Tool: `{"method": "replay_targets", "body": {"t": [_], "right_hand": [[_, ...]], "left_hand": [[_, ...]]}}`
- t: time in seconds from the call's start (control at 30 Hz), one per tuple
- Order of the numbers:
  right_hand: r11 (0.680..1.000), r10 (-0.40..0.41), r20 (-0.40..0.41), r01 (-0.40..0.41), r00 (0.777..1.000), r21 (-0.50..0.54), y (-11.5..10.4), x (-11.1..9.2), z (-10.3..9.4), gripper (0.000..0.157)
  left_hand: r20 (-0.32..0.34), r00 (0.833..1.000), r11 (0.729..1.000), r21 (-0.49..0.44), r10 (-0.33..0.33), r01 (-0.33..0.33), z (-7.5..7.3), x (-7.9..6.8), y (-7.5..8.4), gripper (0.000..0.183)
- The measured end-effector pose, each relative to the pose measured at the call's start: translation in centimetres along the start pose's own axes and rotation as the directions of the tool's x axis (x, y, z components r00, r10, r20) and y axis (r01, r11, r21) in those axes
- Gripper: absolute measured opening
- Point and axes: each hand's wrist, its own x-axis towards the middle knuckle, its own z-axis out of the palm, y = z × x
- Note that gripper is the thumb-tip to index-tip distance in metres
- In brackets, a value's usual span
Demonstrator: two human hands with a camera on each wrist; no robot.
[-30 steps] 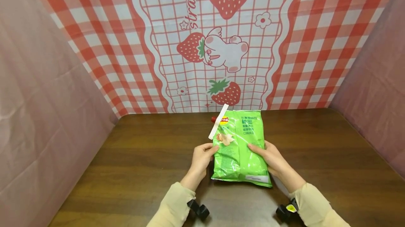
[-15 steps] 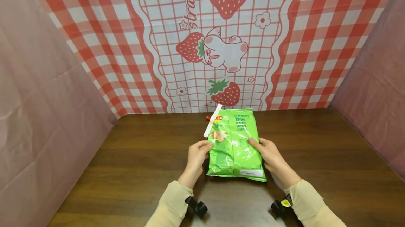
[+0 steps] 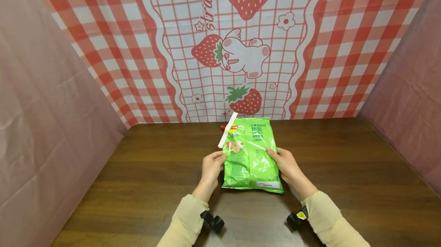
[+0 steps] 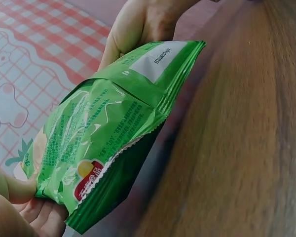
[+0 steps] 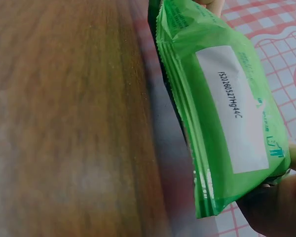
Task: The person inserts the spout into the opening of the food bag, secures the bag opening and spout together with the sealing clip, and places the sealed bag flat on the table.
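In the head view a green bag of chips (image 3: 253,162) is held up over the table, its printed panel with a white label facing me. A white sealing clip (image 3: 227,130) lies diagonally across its upper left corner, and a small red bit sticks out beyond it. My left hand (image 3: 211,166) grips the left edge, thumb on the front. The right hand (image 3: 287,164) holds the opposite edge, its thumb pressed on the panel. Fingers behind the bag are mostly hidden. In the left wrist view the crimped bottom seam of the bag (image 4: 108,118) hangs close above the wood.
A brown wooden table (image 3: 155,170) spreads beneath the hands. Behind it rises a red-and-white checked strawberry cloth (image 3: 310,67), with pink curtains (image 3: 62,105) at both sides. A black wrist camera (image 3: 217,224) is strapped to each sleeve.
Both hands have carried the bag to the left and slightly away from me, with the clip moving along. The grip looks the same throughout.
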Motion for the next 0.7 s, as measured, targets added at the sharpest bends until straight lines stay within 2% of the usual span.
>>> {"method": "replay_targets", "body": {"t": [0.2, 0.3, 0.5, 0.7], "right_hand": [[1.0, 0.018, -0.006, -0.018, 1.0, -0.008, 0.41, 0.32, 0.31, 0.039], [0.999, 0.031, -0.004, -0.031, 1.0, -0.009, 0.41, 0.61, 0.36, 0.044], [0.997, 0.049, -0.003, -0.049, 0.999, 0.066, 0.34, 0.83, 0.37, 0.054], [0.985, 0.037, 0.001, -0.037, 0.999, 0.171, 0.38, 0.7, 0.52, 0.037]], "left_hand": [[-0.031, 0.999, 0.999, 0.047, -0.018, 0.02, -0.19, 0.08, -0.18, 0.024], [-0.04, 0.999, 0.998, 0.06, -0.019, 0.021, -0.18, 0.19, -0.11, 0.023], [-0.026, 0.999, 0.999, 0.035, -0.022, 0.023, -0.26, 0.44, -0.09, 0.026], [-0.021, 0.999, 0.999, 0.042, -0.025, 0.026, -0.49, 0.43, -0.18, 0.028]]}}
